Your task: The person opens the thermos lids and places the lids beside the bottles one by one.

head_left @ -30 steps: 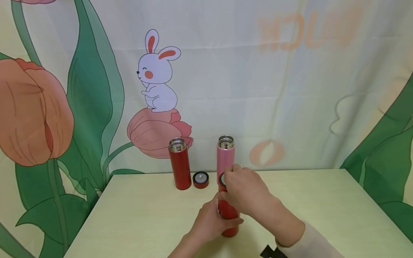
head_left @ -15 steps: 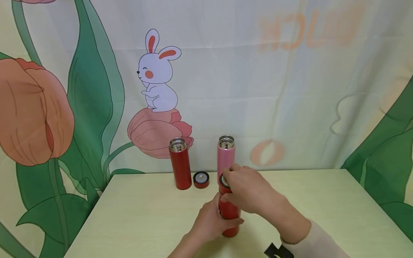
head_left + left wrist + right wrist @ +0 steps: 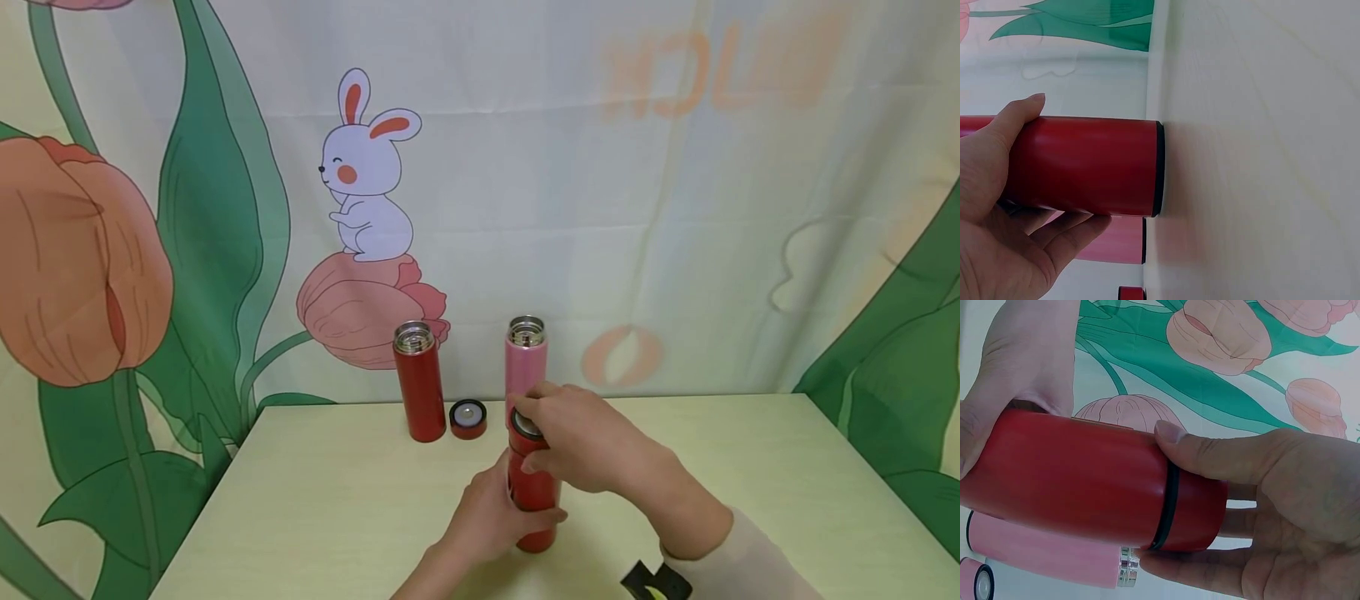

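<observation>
A red thermos (image 3: 1085, 164) stands upright on the table, my left hand (image 3: 483, 512) gripping its body with thumb and fingers wrapped round it. On its top sits a red lid (image 3: 1197, 511); a black ring shows where lid and body meet in the right wrist view. My right hand (image 3: 588, 433) holds this lid, the thumb on the near side and the other fingers round the far side. Just behind stands a pink thermos (image 3: 526, 364) with a bare steel mouth, its lower part hidden by my hands and the red thermos.
Further left at the back stands another red thermos (image 3: 420, 392), uncapped, with a red lid (image 3: 468, 418) lying inner side up beside it. A pink lid (image 3: 977, 581) shows in the right wrist view. A printed cloth (image 3: 480, 167) hangs behind the table (image 3: 315, 508).
My right wrist and forearm have swung to the right, the fingers turning about the lid and uncovering more of its top. The left hand and the thermos have stayed in place.
</observation>
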`<state>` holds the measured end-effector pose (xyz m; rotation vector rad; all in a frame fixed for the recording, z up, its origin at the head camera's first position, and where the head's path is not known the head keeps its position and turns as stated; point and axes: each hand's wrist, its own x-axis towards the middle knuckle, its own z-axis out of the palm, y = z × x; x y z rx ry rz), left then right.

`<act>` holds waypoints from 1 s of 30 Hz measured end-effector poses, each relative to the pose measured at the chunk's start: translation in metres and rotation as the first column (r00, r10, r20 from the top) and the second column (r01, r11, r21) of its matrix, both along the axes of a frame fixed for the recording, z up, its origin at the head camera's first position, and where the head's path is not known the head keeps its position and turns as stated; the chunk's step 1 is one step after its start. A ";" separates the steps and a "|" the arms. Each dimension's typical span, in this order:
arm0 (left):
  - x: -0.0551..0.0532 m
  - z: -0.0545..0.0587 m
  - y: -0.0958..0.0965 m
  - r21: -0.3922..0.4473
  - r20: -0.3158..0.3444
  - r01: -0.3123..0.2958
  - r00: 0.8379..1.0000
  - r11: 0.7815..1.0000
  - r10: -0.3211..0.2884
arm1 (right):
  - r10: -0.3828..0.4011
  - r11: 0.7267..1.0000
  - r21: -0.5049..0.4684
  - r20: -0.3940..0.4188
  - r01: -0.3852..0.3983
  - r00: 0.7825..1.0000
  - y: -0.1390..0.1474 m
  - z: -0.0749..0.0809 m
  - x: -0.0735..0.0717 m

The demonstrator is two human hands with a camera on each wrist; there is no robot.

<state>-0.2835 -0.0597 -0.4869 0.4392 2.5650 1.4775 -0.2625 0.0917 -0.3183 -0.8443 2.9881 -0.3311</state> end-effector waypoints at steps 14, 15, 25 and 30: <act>0.000 0.000 -0.001 0.022 0.004 0.012 1.000 1.000 -0.012 | 0.081 0.994 -0.079 0.063 -0.076 0.995 0.011 -0.001 -0.006; -0.001 0.000 -0.001 0.024 0.006 0.012 1.000 1.000 -0.013 | 0.085 0.993 -0.082 0.067 -0.080 0.994 0.012 -0.001 -0.006; 0.000 0.001 -0.001 0.026 0.022 0.015 1.000 1.000 -0.016 | 0.103 0.989 -0.118 0.130 -0.088 0.986 0.015 -0.001 -0.011; 0.000 0.001 0.000 0.035 0.033 0.015 0.999 0.999 -0.016 | 0.114 0.986 -0.142 0.161 -0.091 0.980 0.017 -0.002 -0.013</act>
